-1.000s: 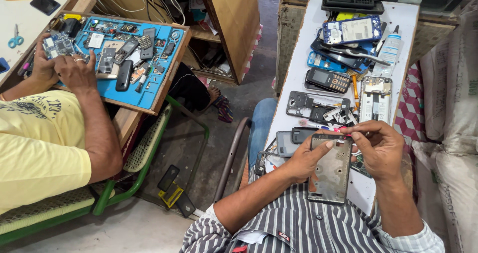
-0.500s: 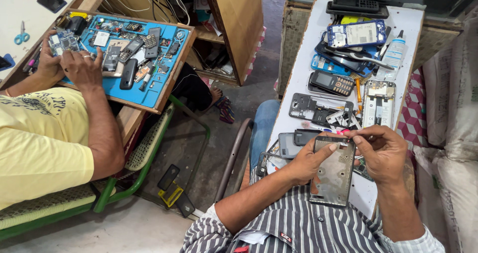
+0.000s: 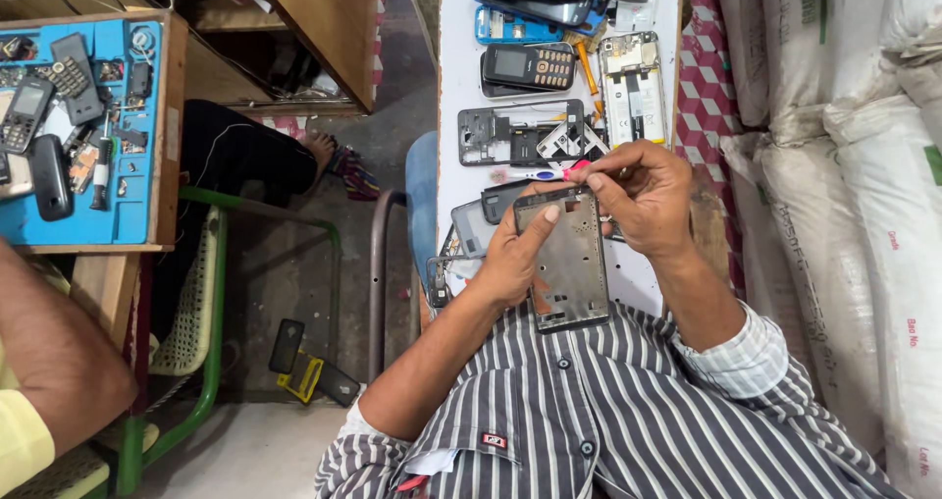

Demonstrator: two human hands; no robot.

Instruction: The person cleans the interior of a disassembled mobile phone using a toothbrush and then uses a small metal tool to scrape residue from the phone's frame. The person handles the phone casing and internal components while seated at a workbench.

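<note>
The left hand [image 3: 510, 259] grips a flat grey phone frame [image 3: 569, 263] by its left edge, thumb pressed on the face, holding it tilted above the near end of the white table [image 3: 453, 87]. The right hand [image 3: 643, 190] sits at the frame's far right corner, fingers pinched around a thin tool with a pink handle [image 3: 577, 168]. The frame is a metal rectangle, dull and dotted with small holes and cut-outs. Just beyond the hands lie a black plastic phone shell [image 3: 515, 134], a keypad phone [image 3: 530, 67] and an opened phone back [image 3: 633, 87]. Far left, a blue tray [image 3: 128, 219] holds more phones and parts. Woven white sacks [image 3: 844, 165] stand at the right.
</note>
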